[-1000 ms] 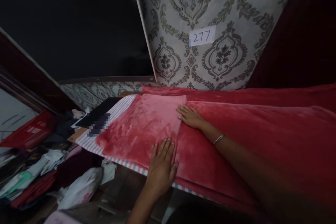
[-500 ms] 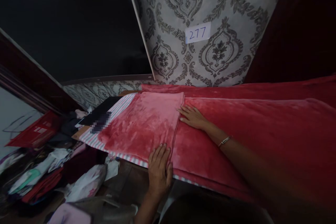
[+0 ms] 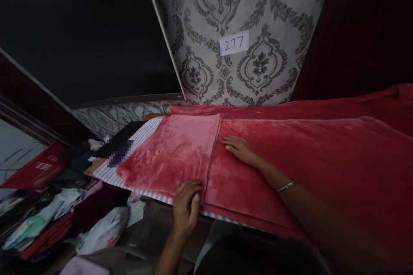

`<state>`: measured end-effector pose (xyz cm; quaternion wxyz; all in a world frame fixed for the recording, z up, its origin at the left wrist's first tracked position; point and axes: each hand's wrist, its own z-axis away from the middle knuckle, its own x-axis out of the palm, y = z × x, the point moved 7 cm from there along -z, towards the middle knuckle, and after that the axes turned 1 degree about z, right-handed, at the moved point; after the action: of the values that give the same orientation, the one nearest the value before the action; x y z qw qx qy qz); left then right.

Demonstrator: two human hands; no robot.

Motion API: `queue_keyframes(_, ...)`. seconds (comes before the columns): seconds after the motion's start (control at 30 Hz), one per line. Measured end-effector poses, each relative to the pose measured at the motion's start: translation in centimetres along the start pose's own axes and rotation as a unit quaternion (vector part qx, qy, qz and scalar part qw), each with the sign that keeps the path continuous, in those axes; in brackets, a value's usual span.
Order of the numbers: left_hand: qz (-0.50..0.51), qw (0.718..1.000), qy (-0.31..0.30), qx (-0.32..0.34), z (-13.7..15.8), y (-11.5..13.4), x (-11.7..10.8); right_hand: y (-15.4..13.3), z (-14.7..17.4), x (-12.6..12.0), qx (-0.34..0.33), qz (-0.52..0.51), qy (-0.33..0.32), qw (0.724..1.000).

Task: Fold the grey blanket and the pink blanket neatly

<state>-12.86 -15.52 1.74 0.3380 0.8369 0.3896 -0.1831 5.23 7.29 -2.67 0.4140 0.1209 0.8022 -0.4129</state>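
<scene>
A plush red blanket point(image 3: 274, 167) lies over the striped cloth point(image 3: 150, 195), and its left end is folded over into a paler flap point(image 3: 180, 146). Near the flap's front corner is my left hand point(image 3: 186, 204), fingers bent and thumb apart, resting at the edge without a visible grip. My right hand point(image 3: 240, 148), with a bracelet on the wrist, lies palm down on the blanket just right of the flap's edge. Its fingers are loosely stretched and hold nothing.
A large dark screen point(image 3: 87, 38) stands behind on the left. Patterned wallpaper point(image 3: 261, 4) carries a paper label point(image 3: 234, 43) reading 277. A dark flat panel point(image 3: 119, 137) pokes out beyond the striped cloth. Piled clothes point(image 3: 41, 227), a plastic bag point(image 3: 105, 230) and a red bag point(image 3: 38, 167) lie lower left.
My right hand has drawn back from the flap's edge toward the right. My left hand has shifted slightly left and its fingers have bent. The view has turned a little.
</scene>
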Motion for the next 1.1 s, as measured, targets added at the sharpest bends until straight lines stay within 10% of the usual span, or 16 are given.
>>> queue_keyframes(0.17,0.017,0.996,-0.058,-0.065,-8.1,-2.3,1.0,2.1,0.2,-1.6,0.056,-0.195,0.104,0.974)
queue_keyframes(0.43,-0.109,0.955,-0.253,-0.110,-22.8,-7.8,11.7,2.5,0.5,-2.3,0.111,-0.242,0.137,0.954)
queue_keyframes(0.83,-0.227,0.924,-0.291,-0.104,-19.7,-11.2,17.2,-0.9,-0.2,-3.4,0.069,0.021,0.114,0.991)
queue_keyframes(1.1,-0.243,0.919,-0.295,-0.096,-20.3,-11.3,17.3,3.5,0.9,-6.5,0.216,0.210,0.003,0.954)
